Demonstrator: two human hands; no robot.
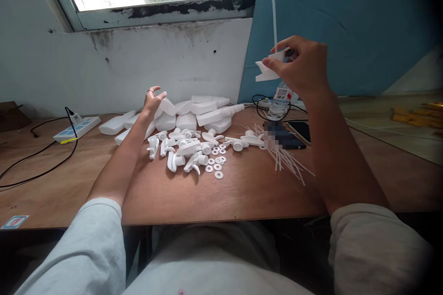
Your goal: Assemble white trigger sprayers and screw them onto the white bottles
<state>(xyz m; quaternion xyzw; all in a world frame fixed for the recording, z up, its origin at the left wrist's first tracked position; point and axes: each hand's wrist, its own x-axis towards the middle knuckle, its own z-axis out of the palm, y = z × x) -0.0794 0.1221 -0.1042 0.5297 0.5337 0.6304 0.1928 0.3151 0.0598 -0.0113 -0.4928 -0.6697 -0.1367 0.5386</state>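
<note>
Raised at the right, my right hand [304,62] is closed on a white trigger sprayer head [269,68]. From this sprayer head a long thin white tube [274,14] rises and curves out at the top of the view. My left hand [152,100] reaches over the pile of white plastic bottles [187,122], its thumb and fingers apart. One tilted bottle [168,106] lies right beside that thumb; I cannot tell whether they touch. Several loose trigger sprayer heads [188,148] lie on the wooden table in front, with flat white washers [218,174] to their right.
Thin white tubes [285,163] lie fanned out at the right, by a dark phone [300,131] and a partly blurred dark item. Behind stands a clear water bottle [278,103] with a black cable. A power strip [78,129] with cables lies left. Wall and window rise behind.
</note>
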